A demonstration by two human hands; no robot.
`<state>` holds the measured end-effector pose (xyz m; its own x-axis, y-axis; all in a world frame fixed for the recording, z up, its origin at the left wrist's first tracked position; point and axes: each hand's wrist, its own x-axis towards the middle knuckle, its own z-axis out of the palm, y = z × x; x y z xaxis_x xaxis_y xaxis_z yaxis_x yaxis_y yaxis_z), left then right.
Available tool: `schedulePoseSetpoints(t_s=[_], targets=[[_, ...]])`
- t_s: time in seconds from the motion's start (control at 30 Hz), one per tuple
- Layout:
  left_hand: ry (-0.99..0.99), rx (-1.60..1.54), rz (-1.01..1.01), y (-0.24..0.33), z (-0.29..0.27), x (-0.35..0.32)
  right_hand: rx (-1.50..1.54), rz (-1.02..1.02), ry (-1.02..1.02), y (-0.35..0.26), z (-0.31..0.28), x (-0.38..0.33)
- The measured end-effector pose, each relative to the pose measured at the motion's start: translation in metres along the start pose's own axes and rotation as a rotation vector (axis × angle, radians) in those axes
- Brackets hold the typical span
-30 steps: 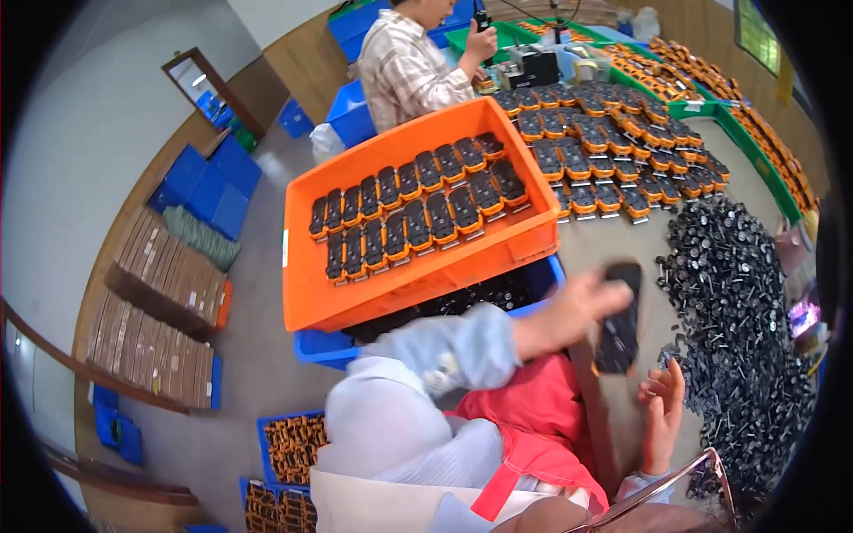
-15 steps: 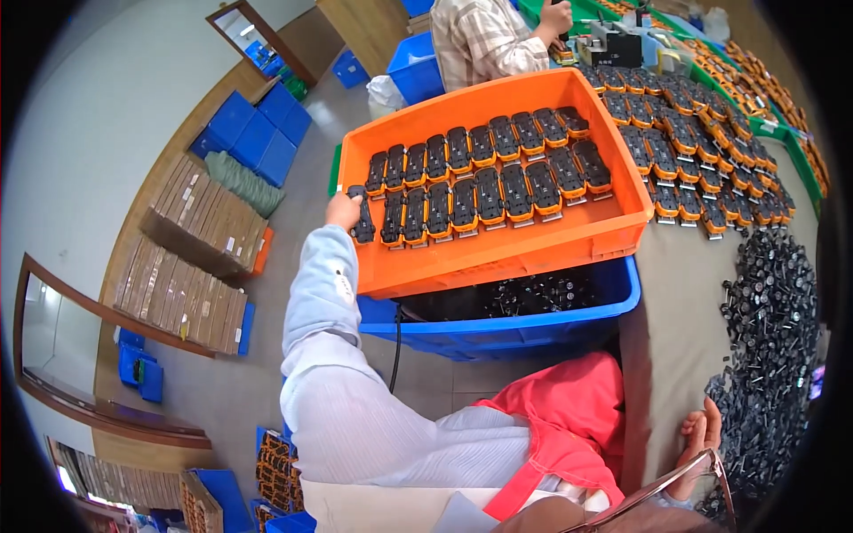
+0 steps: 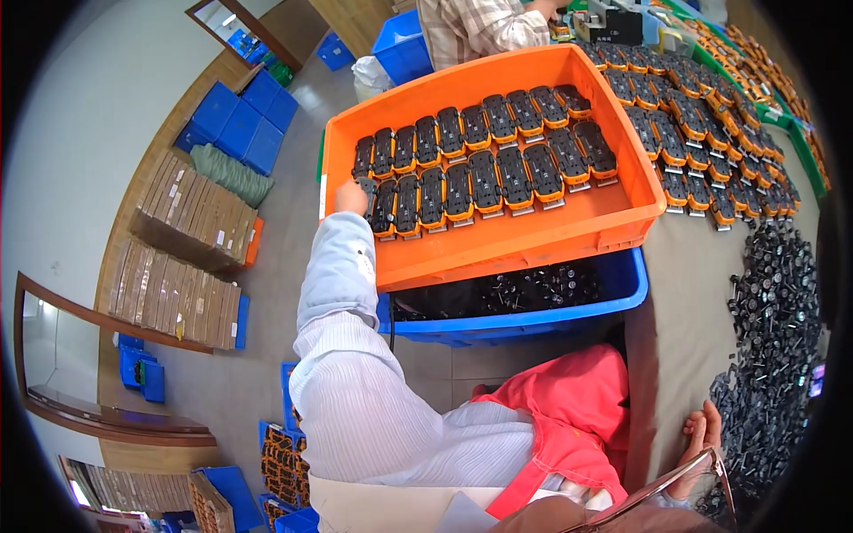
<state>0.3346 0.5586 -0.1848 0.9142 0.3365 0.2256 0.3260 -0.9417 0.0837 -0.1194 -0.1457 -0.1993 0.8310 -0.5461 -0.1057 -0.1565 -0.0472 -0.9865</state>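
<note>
My left hand [image 3: 352, 197] reaches to the left end of the front row inside an orange tub [image 3: 498, 244]. Its fingers are closed on the end of a toy car body [image 3: 367, 190], black-bottomed and mostly hidden by the hand. Beside it, upturned orange toy cars [image 3: 458, 191] with black undersides stand in two rows. At the lower right, my right hand [image 3: 697, 440] rests by the edge of a heap of small black wheel parts [image 3: 773, 329]. Its fingers are loosely bent and apart, with nothing visible in them; an eyeglass rim partly covers it.
Under the orange tub is a blue tub [image 3: 515, 327] holding more black parts. Many upturned toy cars [image 3: 684, 133] cover the table at right. A co-worker's plaid sleeve [image 3: 498, 31] shows at the back. Stacked cartons [image 3: 178, 298] and blue crates [image 3: 233, 129] stand at left.
The view has shifted slightly. My left hand and the toy car have moved in close against the left end of the front row. My right hand keeps its place.
</note>
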Motion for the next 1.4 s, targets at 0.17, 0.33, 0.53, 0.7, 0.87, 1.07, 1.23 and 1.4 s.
schedulePoseSetpoints(t_s=[0.17,0.33,0.53,0.7,0.87,1.07,1.23,1.4], targets=[[0.186,0.039,0.026,0.019,0.01,-0.025,-0.095,0.019,0.02,-0.006,0.001,-0.002],[0.193,0.28,-0.068,0.028,0.005,-0.026,-0.102,0.036,0.046,-0.003,0.001,-0.005],[0.18,0.393,-0.056,0.037,-0.008,-0.026,-0.119,0.037,0.049,0.0,-0.001,-0.006],[0.132,0.429,-0.077,0.032,0.008,-0.028,-0.11,0.021,0.031,0.001,-0.002,-0.004],[0.012,0.258,-0.094,0.02,0.0,-0.026,-0.106,-0.013,0.006,0.006,-0.003,-0.001],[-0.042,0.163,-0.03,0.019,-0.015,-0.038,-0.075,0.043,-0.018,-0.003,-0.003,-0.005],[0.102,0.393,0.221,0.009,-0.028,-0.061,-0.089,0.022,-0.022,0.009,-0.005,-0.001],[-0.155,0.352,0.104,0.017,-0.053,-0.098,-0.119,0.017,-0.028,0.024,-0.017,-0.001]])
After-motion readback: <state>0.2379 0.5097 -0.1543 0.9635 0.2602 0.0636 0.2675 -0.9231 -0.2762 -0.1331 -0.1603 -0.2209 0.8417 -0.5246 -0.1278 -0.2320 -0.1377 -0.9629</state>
